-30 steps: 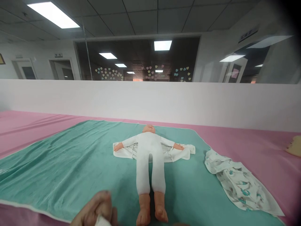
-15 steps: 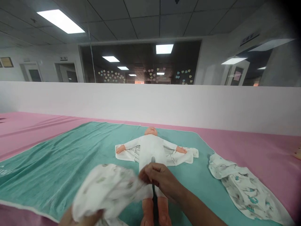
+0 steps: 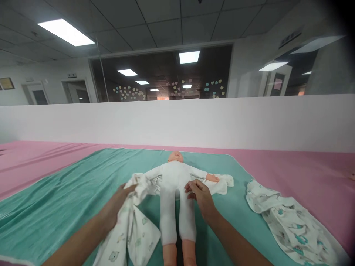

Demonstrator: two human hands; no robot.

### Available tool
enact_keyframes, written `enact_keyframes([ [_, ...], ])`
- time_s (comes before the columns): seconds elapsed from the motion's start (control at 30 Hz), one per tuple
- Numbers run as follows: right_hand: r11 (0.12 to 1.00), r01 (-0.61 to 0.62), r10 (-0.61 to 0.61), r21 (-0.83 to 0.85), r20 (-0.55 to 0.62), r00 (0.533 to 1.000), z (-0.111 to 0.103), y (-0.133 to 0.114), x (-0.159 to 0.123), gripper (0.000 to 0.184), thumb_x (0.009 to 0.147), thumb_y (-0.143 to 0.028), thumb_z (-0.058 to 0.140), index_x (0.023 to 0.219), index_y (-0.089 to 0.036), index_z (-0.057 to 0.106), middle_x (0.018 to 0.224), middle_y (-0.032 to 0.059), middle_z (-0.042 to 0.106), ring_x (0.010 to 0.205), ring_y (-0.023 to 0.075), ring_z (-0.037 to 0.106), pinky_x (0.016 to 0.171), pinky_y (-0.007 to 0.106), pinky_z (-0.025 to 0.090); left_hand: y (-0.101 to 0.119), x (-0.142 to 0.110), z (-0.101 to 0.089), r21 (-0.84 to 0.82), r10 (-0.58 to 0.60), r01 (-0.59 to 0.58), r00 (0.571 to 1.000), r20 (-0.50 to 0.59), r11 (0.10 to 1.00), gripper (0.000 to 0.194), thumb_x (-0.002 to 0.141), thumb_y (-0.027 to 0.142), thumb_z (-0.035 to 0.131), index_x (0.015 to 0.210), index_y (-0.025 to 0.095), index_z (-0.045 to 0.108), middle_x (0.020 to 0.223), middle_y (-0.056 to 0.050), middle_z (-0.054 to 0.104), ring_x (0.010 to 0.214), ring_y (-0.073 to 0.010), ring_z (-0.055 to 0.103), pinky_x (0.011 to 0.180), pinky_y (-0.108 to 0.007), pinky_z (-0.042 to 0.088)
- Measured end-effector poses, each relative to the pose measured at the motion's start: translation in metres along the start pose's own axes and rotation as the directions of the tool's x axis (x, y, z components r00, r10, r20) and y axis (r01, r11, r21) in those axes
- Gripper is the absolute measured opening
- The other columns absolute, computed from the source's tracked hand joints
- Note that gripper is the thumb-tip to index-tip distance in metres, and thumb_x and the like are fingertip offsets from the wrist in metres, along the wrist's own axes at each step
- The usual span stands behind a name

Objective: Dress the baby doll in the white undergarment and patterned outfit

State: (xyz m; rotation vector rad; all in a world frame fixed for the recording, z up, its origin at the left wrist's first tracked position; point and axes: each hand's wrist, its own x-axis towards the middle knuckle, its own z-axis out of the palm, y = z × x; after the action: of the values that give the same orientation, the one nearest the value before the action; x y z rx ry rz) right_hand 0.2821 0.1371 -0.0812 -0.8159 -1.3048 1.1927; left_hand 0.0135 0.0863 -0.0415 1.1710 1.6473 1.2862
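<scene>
A baby doll (image 3: 175,184) in a white bodysuit lies on its back on a teal blanket (image 3: 77,192), arms spread, feet toward me. Under its torso lies an opened white garment (image 3: 222,183). My left hand (image 3: 120,201) is closed on a white printed cloth (image 3: 133,229), which hangs down beside the doll's left side. My right hand (image 3: 201,195) rests at the doll's hip on the other side, fingers bent and pinched near the bodysuit; whether they hold anything is unclear.
A second white printed cloth (image 3: 288,223) lies crumpled on the right, half on the teal blanket, half on the pink sheet (image 3: 291,170). A white partition wall (image 3: 177,122) runs behind the surface.
Both hands moved forward from the doll's legs to its hips. The printed cloth, bunched between both hands before, now hangs from my left hand alone; my right hand has let it go.
</scene>
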Motion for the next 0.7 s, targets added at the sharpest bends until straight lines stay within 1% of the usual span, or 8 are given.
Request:
enact_keyframes([
  [0.03, 0.999, 0.012, -0.013, -0.030, -0.041, 0.999, -0.004, 0.004, 0.003, 0.032, 0.079, -0.048, 0.051, 0.071, -0.017, 0.056, 0.078, 0.0052, 0.058, 0.075, 0.0170, 0.053, 0.060, 0.027, 0.045, -0.007, 0.011, 0.013, 0.019, -0.061, 0.061, 0.997, 0.036, 0.998, 0.068, 0.068, 0.037, 0.057, 0.128, 0.011, 0.039, 0.078, -0.005, 0.066, 0.074, -0.0237, 0.064, 0.064, -0.034, 0.049],
  [0.07, 0.998, 0.024, -0.029, -0.061, -0.079, 0.996, -0.007, 0.007, 0.007, 0.031, 0.079, -0.048, 0.051, 0.073, -0.017, 0.056, 0.081, 0.0057, 0.058, 0.077, 0.0179, 0.054, 0.062, 0.028, 0.045, -0.013, 0.020, 0.025, 0.082, -0.030, 0.023, 0.996, 0.086, 0.996, 0.064, 0.061, 0.026, 0.060, 0.122, 0.013, 0.046, 0.090, -0.007, 0.065, 0.089, -0.0257, 0.062, 0.072, -0.033, 0.049],
  [0.17, 0.984, 0.066, -0.092, -0.166, -0.154, 0.984, -0.020, 0.012, 0.029, 0.031, 0.078, -0.049, 0.051, 0.077, -0.018, 0.057, 0.085, 0.0052, 0.059, 0.081, 0.0178, 0.053, 0.072, 0.030, 0.044, -0.019, 0.041, 0.055, 0.299, 0.301, -0.297, 0.953, 0.035, 0.907, 0.051, 0.055, 0.013, 0.055, 0.105, 0.018, 0.058, 0.122, -0.008, 0.051, 0.123, -0.0280, 0.038, 0.099, -0.036, 0.035],
  [0.23, 0.970, 0.064, -0.104, -0.236, -0.162, 0.981, -0.030, 0.012, 0.053, 0.033, 0.078, -0.050, 0.051, 0.082, -0.019, 0.057, 0.087, 0.0043, 0.058, 0.083, 0.0171, 0.052, 0.077, 0.030, 0.042, -0.016, 0.048, 0.069, 0.273, 0.382, -0.387, 0.921, 0.073, 0.881, 0.047, 0.063, 0.016, 0.050, 0.110, 0.019, 0.056, 0.127, -0.007, 0.049, 0.123, -0.0244, 0.038, 0.103, -0.035, 0.030],
  [0.37, 0.912, -0.094, 0.066, -0.399, -0.083, 0.994, -0.047, 0.011, 0.111, 0.045, 0.077, -0.057, 0.045, 0.094, -0.017, 0.057, 0.097, 0.0068, 0.059, 0.089, 0.0189, 0.053, 0.078, 0.031, 0.041, -0.008, 0.054, 0.084, 0.139, 0.192, -0.219, 0.964, 0.186, 0.966, 0.052, 0.074, 0.038, 0.050, 0.119, 0.014, 0.049, 0.122, -0.011, 0.054, 0.112, -0.0246, 0.050, 0.096, -0.034, 0.036],
  [0.53, 0.855, -0.148, 0.193, -0.497, 0.040, 0.980, -0.047, 0.017, 0.171, 0.045, 0.068, -0.057, 0.059, 0.070, -0.012, 0.063, 0.078, 0.0089, 0.065, 0.078, 0.0218, 0.055, 0.077, 0.034, 0.040, -0.012, 0.065, 0.085, 0.073, 0.108, -0.127, 0.969, 0.221, 0.989, 0.059, 0.072, 0.053, 0.052, 0.119, 0.017, 0.050, 0.118, -0.009, 0.058, 0.108, -0.0256, 0.053, 0.091, -0.032, 0.039],
  [0.6, 0.832, -0.265, 0.356, -0.488, 0.103, 0.929, -0.041, 0.016, 0.183, 0.044, 0.064, -0.056, 0.063, 0.069, -0.012, 0.066, 0.078, 0.0110, 0.066, 0.076, 0.0234, 0.057, 0.074, 0.036, 0.042, -0.015, 0.069, 0.082, 0.028, 0.099, -0.113, 0.947, 0.304, 0.993, 0.057, 0.074, 0.054, 0.050, 0.118, 0.018, 0.050, 0.110, -0.009, 0.062, 0.101, -0.0246, 0.057, 0.086, -0.031, 0.042],
  [0.7, 0.776, -0.520, 0.613, -0.356, 0.233, 0.755, -0.028, 0.012, 0.191, 0.049, 0.068, -0.057, 0.060, 0.081, -0.010, 0.068, 0.085, 0.0152, 0.067, 0.079, 0.0254, 0.061, 0.072, 0.038, 0.045, -0.019, 0.073, 0.080, -0.042, 0.117, -0.110, 0.901, 0.418, 0.993, 0.054, 0.076, 0.053, 0.049, 0.118, 0.020, 0.050, 0.105, -0.008, 0.064, 0.095, -0.0238, 0.059, 0.082, -0.032, 0.044],
])
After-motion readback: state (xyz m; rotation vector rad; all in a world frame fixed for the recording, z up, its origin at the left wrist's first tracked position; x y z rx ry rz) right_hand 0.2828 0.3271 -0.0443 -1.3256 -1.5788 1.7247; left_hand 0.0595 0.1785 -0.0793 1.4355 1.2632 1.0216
